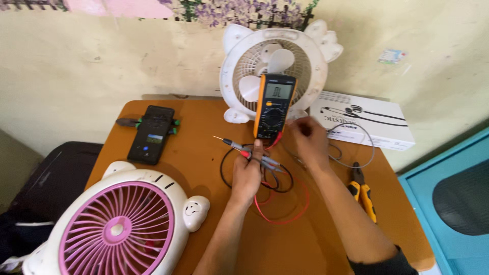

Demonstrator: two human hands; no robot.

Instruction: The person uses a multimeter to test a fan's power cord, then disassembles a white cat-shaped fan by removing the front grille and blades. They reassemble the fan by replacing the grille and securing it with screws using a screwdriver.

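While the left hand (248, 173) pinched two probes (247, 150), the right hand (307, 140) closed its fingers beside the multimeter (274, 105); what it gripped could not be told. Red and black leads (283, 203) lay coiled on the table (198, 127).

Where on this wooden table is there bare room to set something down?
Bare wood lies between the phone and the left hand, and along the near edge of the table below the red lead. It is crowded around the multimeter, the right hand, the grey wire and the pliers.
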